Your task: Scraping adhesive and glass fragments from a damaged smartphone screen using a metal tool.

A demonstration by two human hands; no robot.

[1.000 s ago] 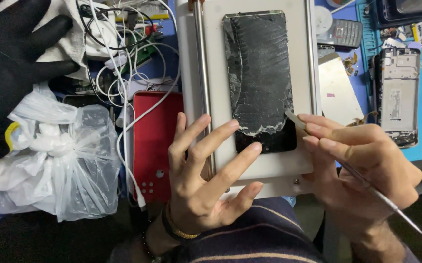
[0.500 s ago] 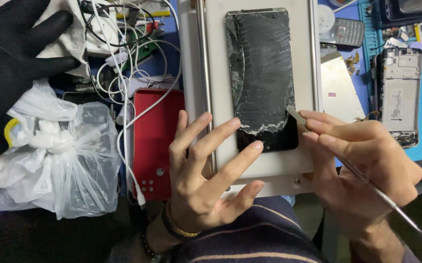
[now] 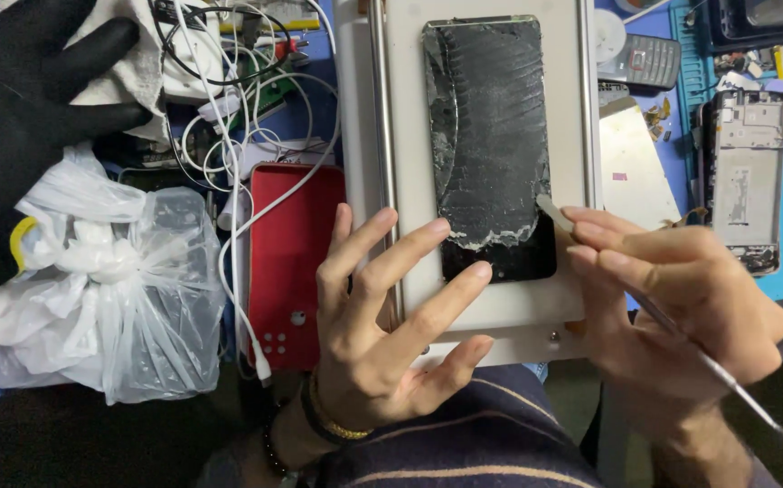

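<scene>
cracked phone point(image 3: 491, 145) flat on the white plate point(image 3: 500, 307). left hand point(image 3: 382, 334) open, fingertips point(image 3: 479, 269) on phone's bottom edge. right hand point(image 3: 681, 307) pinching thin metal tool point(image 3: 556, 213) at phone's lower right edge.

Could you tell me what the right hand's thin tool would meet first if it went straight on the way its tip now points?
The right hand aims its thin metal tool up and leftward. Its tip already sits at the right edge of the cracked phone screen, so it would likely meet that shattered glass first, though depth is unclear.
</scene>
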